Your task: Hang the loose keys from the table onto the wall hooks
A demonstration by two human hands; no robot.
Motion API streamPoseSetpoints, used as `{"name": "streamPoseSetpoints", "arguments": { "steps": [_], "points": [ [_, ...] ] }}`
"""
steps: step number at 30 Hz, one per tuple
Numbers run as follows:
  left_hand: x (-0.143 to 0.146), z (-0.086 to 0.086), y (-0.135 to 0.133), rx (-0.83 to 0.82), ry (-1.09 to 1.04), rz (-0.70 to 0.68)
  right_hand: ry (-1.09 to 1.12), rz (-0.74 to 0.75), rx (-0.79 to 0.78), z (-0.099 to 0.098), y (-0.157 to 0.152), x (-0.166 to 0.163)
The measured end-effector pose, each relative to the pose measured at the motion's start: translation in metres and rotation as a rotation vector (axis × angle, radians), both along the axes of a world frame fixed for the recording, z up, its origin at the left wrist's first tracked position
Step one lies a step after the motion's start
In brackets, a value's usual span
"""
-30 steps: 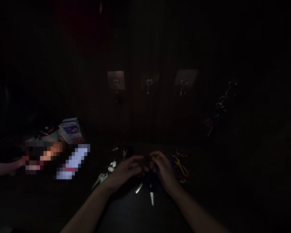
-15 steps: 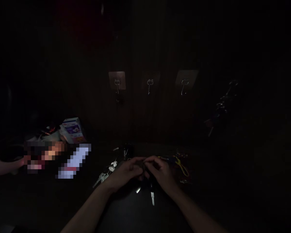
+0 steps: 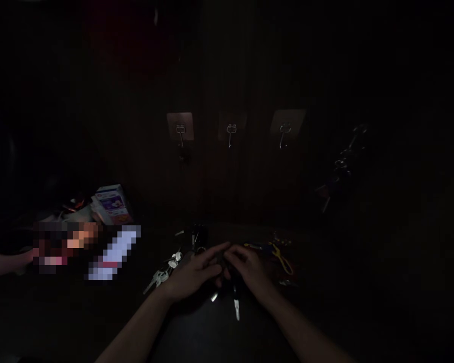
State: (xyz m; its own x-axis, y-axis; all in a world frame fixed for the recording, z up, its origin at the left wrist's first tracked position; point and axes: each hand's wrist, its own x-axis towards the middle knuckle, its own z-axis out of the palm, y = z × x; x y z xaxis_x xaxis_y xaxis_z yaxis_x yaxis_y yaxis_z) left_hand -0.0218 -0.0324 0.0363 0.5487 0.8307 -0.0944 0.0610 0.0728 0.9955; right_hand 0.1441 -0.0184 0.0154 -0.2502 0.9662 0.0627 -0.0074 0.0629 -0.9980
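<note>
In the dim head view, my left hand [image 3: 196, 272] and my right hand [image 3: 247, 264] meet at the middle, fingers closed around a small bunch of keys. A pale key [image 3: 236, 308] hangs below my right fingers, and the bright tip of a second key [image 3: 214, 296] shows below my left. The ring and key heads between my fingertips are too dark to make out. Beside my left wrist lies another bunch of silver keys [image 3: 161, 277]. Past my right hand is a yellow loop [image 3: 284, 262] among small dark items.
Three wire hooks on square pads face me: a left hook [image 3: 180, 132], a middle hook [image 3: 231, 131] and a right hook [image 3: 284, 132]. Farther right, a bunch of keys [image 3: 339, 165] hangs. At left are a printed box [image 3: 113, 201], a blurred-out bright object [image 3: 115, 252] and another person's arm [image 3: 9, 264].
My left index finger has straightened and lifted slightly near the right fingertips. Both hands stay together over the keys. The view has shifted a little.
</note>
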Motion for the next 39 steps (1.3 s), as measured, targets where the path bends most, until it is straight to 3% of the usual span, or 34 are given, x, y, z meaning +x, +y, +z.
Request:
{"name": "streamPoseSetpoints", "arguments": {
  "steps": [5, 10, 18, 29, 33, 39],
  "points": [
    [-0.001, -0.002, 0.001, 0.012, 0.054, 0.074, -0.094, -0.159, 0.149, 0.002, -0.001, 0.005],
    [-0.001, -0.003, -0.001, 0.246, 0.247, 0.202, -0.204, -0.189, 0.324, 0.002, -0.007, 0.008],
    [0.003, -0.001, -0.001, 0.466, 0.243, 0.373, -0.282, -0.223, 0.46, -0.006, -0.008, 0.007],
    [0.0, -0.005, 0.003, 0.481, 0.289, 0.396, -0.304, -0.212, 0.417, -0.008, -0.006, 0.007],
    [-0.009, 0.01, 0.01, 0.461, 0.266, 0.506, -0.282, -0.229, 0.359, -0.012, -0.001, 0.007],
    [-0.033, 0.061, 0.035, 0.604, 0.283, 0.708, -0.309, -0.181, 0.326, -0.014, -0.001, 0.004]
  ]
}}
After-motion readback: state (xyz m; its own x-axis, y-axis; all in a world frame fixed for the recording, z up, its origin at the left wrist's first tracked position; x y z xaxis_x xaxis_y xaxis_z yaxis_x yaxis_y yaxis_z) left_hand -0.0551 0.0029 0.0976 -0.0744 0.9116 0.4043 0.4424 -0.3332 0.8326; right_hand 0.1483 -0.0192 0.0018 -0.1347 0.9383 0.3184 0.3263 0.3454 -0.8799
